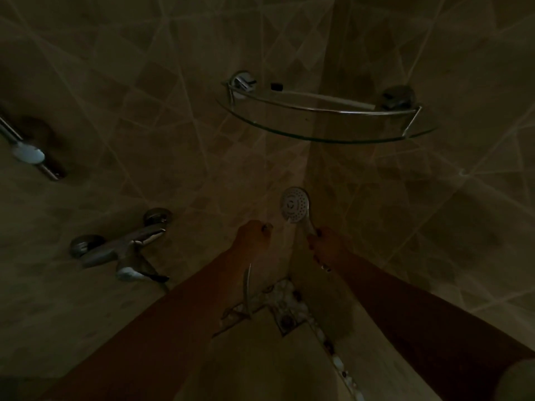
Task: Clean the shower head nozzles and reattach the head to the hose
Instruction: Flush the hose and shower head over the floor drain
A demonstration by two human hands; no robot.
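Observation:
The scene is very dim. A round chrome shower head [294, 204] points its nozzle face towards me, near the tiled corner. My right hand [325, 248] is closed around its handle, just below the head. My left hand [252, 237] is a closed fist a little to the left of the head, apart from it. A thin metal hose [247, 287] hangs down from under that fist towards the floor. The hose's end is hidden inside the fist.
A chrome mixer tap [115, 247] sticks out of the left wall. A wall rail with a holder [29, 154] is at the far left. A glass corner shelf [318, 136] hangs above my hands. A floor drain [286, 321] lies below in the corner.

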